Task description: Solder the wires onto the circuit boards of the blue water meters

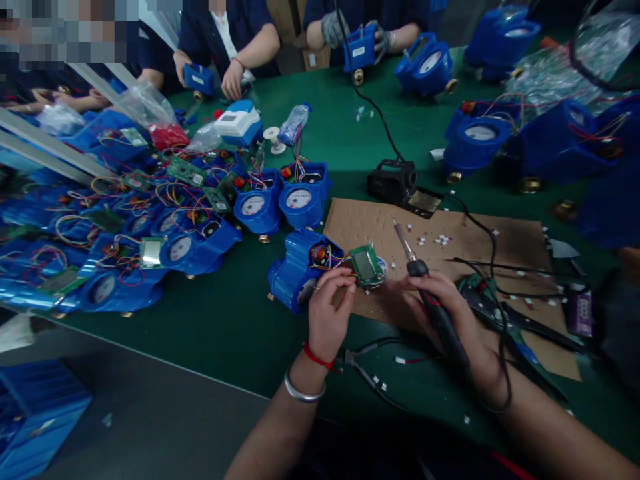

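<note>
My left hand [327, 310] pinches the edge of a small green circuit board [367, 265] with a display, held over a brown cardboard mat [465, 233]. Thin coloured wires run from the board into a blue water meter body [300, 270] lying just left of it. My right hand [445, 300] is wrapped round the black handle of a soldering iron [417, 263], its metal tip pointing up and away, right of the board. A red string and a silver bangle sit on my left wrist.
Many blue meters with wires and green boards [150, 220] crowd the left of the green table. A black soldering iron stand [400, 183] sits behind the mat. Pliers [505, 313] lie at right. Other people's hands [233, 77] work on meters at the far side.
</note>
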Available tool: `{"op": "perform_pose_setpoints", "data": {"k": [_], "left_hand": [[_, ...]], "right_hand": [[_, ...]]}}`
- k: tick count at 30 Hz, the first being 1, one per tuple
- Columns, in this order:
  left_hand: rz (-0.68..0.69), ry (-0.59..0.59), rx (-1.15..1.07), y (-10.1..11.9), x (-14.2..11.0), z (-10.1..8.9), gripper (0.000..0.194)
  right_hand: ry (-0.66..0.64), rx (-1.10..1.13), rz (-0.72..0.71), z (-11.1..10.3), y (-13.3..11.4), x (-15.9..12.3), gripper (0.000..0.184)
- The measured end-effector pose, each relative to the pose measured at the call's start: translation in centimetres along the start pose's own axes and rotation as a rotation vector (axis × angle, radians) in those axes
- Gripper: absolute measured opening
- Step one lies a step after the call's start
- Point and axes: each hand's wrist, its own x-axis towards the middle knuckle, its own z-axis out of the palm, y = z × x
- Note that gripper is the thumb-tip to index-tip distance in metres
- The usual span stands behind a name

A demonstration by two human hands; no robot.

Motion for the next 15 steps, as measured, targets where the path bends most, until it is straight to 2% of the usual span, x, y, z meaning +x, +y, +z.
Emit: {"op": "perform_pose_setpoints", "data": {"k": [3, 9, 15], "left_hand": [[0.013, -0.008, -0.012, -0.1, 0.0, 0.0, 0.007], [0.094, -0.016, 0.070, 0.0, 0.1, 0.1, 0.005], [0.087, -0.014, 0.056, 0.0, 0.1, 0.1, 0.006]], "right_hand": [[-0.074, -0.057, -0.030, 0.9, 0.5, 0.0, 0.053], [-0.223, -0.127, 0.042, 1.4, 1.8, -0.6, 0.055], [-0.092, -0.115, -0.078, 1.2, 0.4, 0.0, 0.057]]}}
